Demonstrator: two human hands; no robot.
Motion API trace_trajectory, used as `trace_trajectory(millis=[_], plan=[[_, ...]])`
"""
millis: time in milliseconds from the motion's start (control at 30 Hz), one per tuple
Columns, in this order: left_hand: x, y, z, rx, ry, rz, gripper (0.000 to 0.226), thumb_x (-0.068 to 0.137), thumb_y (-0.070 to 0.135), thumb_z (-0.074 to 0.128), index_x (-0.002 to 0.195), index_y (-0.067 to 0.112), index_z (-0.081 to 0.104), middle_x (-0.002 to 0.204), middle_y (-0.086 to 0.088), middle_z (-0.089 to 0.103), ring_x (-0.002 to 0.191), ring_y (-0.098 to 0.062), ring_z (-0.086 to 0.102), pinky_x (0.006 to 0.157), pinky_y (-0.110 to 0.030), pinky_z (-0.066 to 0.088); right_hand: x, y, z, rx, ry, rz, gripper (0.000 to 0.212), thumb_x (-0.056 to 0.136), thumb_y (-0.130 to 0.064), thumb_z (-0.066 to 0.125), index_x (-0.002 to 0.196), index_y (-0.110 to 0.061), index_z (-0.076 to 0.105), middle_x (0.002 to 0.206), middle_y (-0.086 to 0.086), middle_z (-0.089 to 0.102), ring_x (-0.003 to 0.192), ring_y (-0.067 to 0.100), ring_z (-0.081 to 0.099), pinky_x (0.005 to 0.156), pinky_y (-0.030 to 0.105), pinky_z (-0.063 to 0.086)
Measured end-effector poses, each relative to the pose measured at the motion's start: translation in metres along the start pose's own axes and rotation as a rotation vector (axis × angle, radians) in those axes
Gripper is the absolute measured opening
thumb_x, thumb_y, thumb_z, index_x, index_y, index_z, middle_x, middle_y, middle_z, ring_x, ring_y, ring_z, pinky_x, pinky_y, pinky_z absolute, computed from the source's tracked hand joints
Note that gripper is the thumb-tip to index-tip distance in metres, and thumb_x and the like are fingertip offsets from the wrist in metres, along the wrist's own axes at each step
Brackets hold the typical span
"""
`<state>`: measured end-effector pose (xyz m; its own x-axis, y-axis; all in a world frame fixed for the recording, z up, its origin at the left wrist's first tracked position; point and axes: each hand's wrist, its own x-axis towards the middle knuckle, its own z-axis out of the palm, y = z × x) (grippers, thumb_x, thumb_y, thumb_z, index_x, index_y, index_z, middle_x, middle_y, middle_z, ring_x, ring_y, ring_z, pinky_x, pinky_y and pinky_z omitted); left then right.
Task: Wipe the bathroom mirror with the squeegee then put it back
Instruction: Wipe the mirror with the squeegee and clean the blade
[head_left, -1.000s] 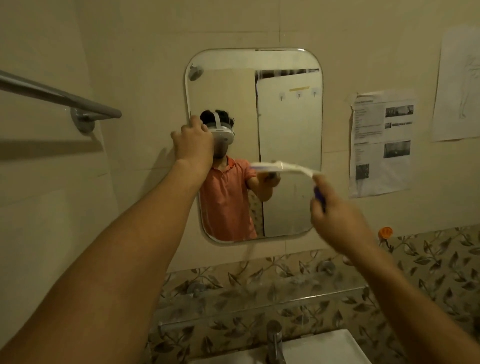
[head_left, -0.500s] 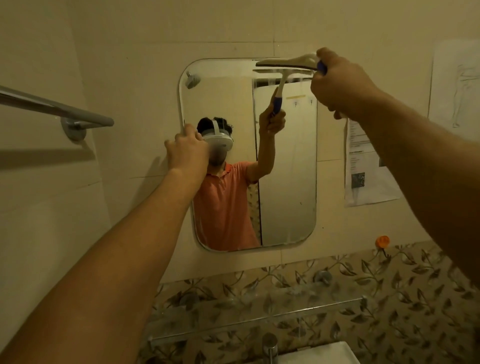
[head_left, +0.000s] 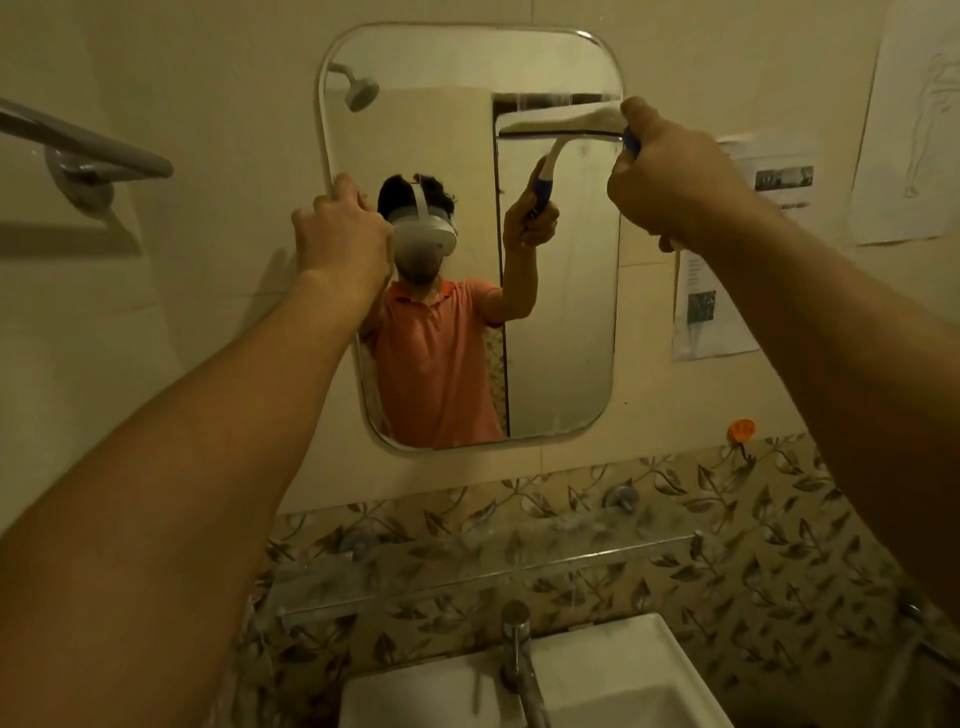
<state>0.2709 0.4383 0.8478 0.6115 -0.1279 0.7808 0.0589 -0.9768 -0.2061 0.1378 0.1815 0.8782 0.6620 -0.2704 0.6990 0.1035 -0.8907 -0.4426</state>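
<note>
A rounded rectangular mirror (head_left: 561, 322) hangs on the tiled wall above the sink. My right hand (head_left: 670, 182) grips the blue handle of a white squeegee (head_left: 566, 120), whose blade lies level against the glass in the mirror's upper right part. My left hand (head_left: 340, 236) grips the mirror's left edge at mid height, fingers curled round the rim. The mirror reflects a person in an orange shirt holding the squeegee.
A metal towel bar (head_left: 88, 148) juts from the left wall. A glass shelf (head_left: 467, 566) runs below the mirror, above a tap (head_left: 517, 644) and white sink (head_left: 623, 675). Papers (head_left: 727, 249) are stuck to the wall at right, with an orange hook (head_left: 742, 429) below.
My right hand swung the squeegee from the mirror's middle up to its top right, then drew it a little way down the glass. My left hand stayed on the left edge.
</note>
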Motion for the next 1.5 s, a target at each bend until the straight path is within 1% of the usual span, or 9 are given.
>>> trace_trajectory(millis=[167,300,367,467,700,867,967,1200,1500], plan=[[-0.002,0.002,0.001,-0.031,-0.015,-0.018,0.041,0.089,0.028,0.073,0.123,0.008,0.063,0.131,-0.016,0.039,0.110,-0.036,0.052,0.089,-0.048,0.049,-0.036,0.022,0.021,0.012,-0.044,0.050,0.058,0.108,-0.026,0.040,0.161,-0.035,0.016,0.110,0.007,0.048,0.073,0.019,0.057,0.047,0.029,0.048],[-0.002,0.002,0.000,-0.044,-0.013,-0.021,0.040,0.089,0.024,0.073,0.123,0.006,0.062,0.131,-0.016,0.039,0.110,-0.036,0.052,0.089,-0.049,0.051,-0.058,0.034,0.041,0.015,-0.048,0.108,0.057,0.108,-0.027,0.039,0.159,-0.038,0.016,0.090,0.006,0.054,0.071,0.025,0.061,0.053,0.040,0.059],[-0.002,0.003,-0.001,-0.051,-0.015,-0.022,0.040,0.089,0.022,0.073,0.123,0.005,0.061,0.131,-0.017,0.039,0.111,-0.036,0.051,0.090,-0.049,0.051,-0.070,0.041,0.051,0.010,-0.068,0.119,0.056,0.108,-0.029,0.038,0.159,-0.038,0.016,0.088,0.008,0.056,0.071,0.026,0.062,0.059,0.047,0.062],[-0.002,0.002,-0.001,-0.067,-0.011,-0.028,0.039,0.091,0.022,0.071,0.124,0.005,0.061,0.132,-0.016,0.039,0.112,-0.036,0.051,0.090,-0.049,0.051,-0.089,0.052,0.065,0.015,-0.106,0.124,0.055,0.108,-0.030,0.036,0.158,-0.039,0.015,0.085,0.010,0.059,0.070,0.028,0.063,0.061,0.053,0.061],[-0.005,0.001,-0.001,-0.095,-0.019,-0.023,0.031,0.089,0.018,0.071,0.117,0.006,0.065,0.132,-0.017,0.039,0.113,-0.038,0.051,0.089,-0.050,0.051,-0.125,0.072,0.089,0.039,-0.159,0.155,0.058,0.109,-0.032,0.035,0.159,-0.042,0.009,0.074,0.009,0.062,0.062,0.026,0.064,0.054,0.051,0.060],[-0.004,0.000,-0.001,-0.116,-0.013,-0.031,0.024,0.089,0.016,0.071,0.111,0.008,0.067,0.131,-0.017,0.040,0.113,-0.039,0.052,0.089,-0.051,0.051,-0.143,0.083,0.104,0.044,-0.155,0.125,0.061,0.108,-0.028,0.038,0.159,-0.044,0.007,0.071,0.005,0.061,0.059,0.021,0.060,0.049,0.035,0.050],[-0.003,0.000,-0.001,-0.104,-0.013,-0.030,0.025,0.089,0.018,0.071,0.112,0.007,0.067,0.131,-0.018,0.040,0.112,-0.039,0.052,0.087,-0.051,0.052,-0.158,0.093,0.115,0.045,-0.184,0.155,0.062,0.108,-0.025,0.037,0.160,-0.043,0.007,0.070,0.005,0.060,0.057,0.020,0.058,0.047,0.032,0.046],[-0.003,0.002,0.000,-0.089,-0.010,-0.031,0.031,0.090,0.015,0.071,0.120,0.009,0.065,0.132,-0.019,0.039,0.113,-0.039,0.050,0.089,-0.051,0.050,-0.187,0.104,0.137,0.043,-0.186,0.203,0.063,0.107,-0.024,0.038,0.159,-0.042,0.007,0.067,0.005,0.061,0.054,0.023,0.060,0.049,0.045,0.057],[0.000,0.000,0.003,-0.083,-0.009,-0.027,0.034,0.088,0.017,0.071,0.119,0.006,0.064,0.133,-0.018,0.039,0.114,-0.038,0.050,0.089,-0.051,0.050,-0.202,0.106,0.153,0.043,-0.154,0.232,0.063,0.108,-0.023,0.038,0.161,-0.037,0.006,0.065,0.005,0.058,0.053,0.021,0.057,0.050,0.041,0.054]])
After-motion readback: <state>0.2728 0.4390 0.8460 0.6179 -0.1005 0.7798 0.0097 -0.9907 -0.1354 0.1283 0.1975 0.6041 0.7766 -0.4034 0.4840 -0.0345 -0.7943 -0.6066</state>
